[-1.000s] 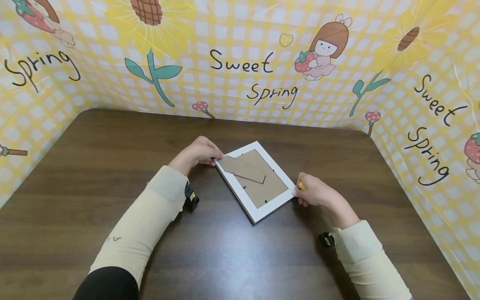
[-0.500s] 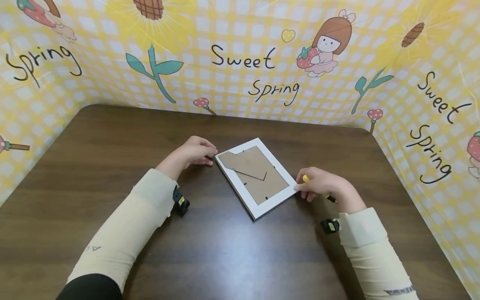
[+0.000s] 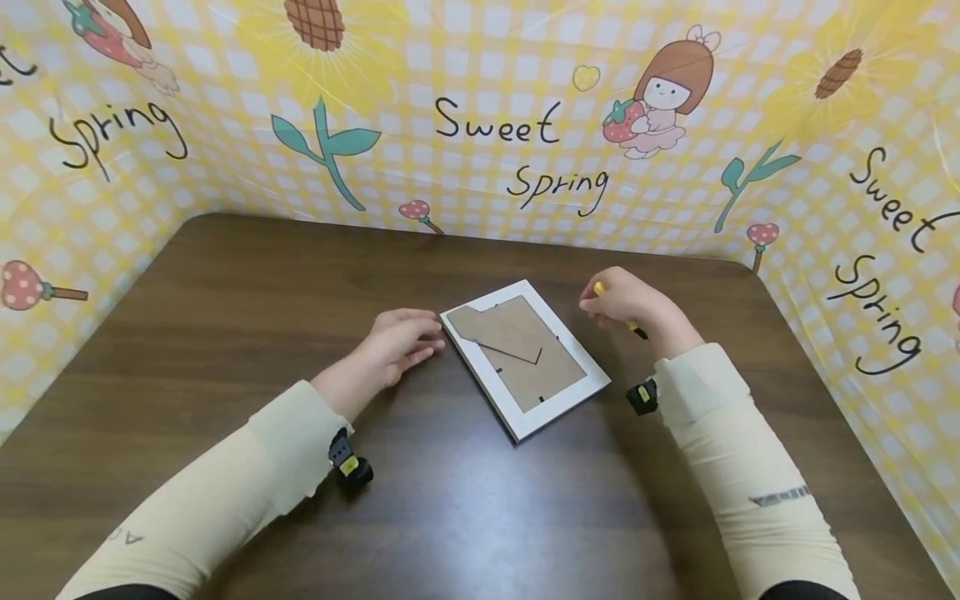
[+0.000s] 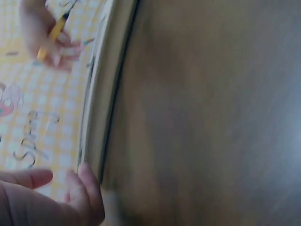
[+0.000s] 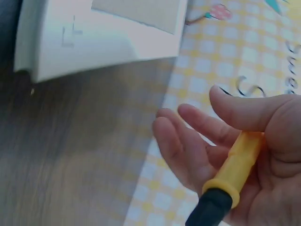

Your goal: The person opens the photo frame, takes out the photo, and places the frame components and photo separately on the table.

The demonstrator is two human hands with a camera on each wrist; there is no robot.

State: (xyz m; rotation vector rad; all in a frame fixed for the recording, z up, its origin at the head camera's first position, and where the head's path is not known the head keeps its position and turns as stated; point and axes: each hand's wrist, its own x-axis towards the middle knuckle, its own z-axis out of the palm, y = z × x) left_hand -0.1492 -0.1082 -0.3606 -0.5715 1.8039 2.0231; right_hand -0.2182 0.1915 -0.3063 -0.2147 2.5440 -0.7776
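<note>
A white picture frame lies face down on the table, its brown backing board and folded stand upward. My left hand is at the frame's left corner, fingers loosely extended; in the left wrist view the fingertips are right at the frame's edge, and I cannot tell whether they press on it. Beyond the frame's right side, my right hand is raised, apart from it. It holds a slim yellow tool with a black end between thumb and palm, other fingers loosely bent. The tool's exact kind is unclear.
Under everything is a dark brown wooden table. A yellow-and-white checked cloth with flowers and lettering hangs around its back and sides. Small black cameras sit at the left wrist and the right wrist.
My right hand has left the frame's right corner and moved up and away, tool still in it. My left hand has loosened from pinching the left corner. The frame stays in place.
</note>
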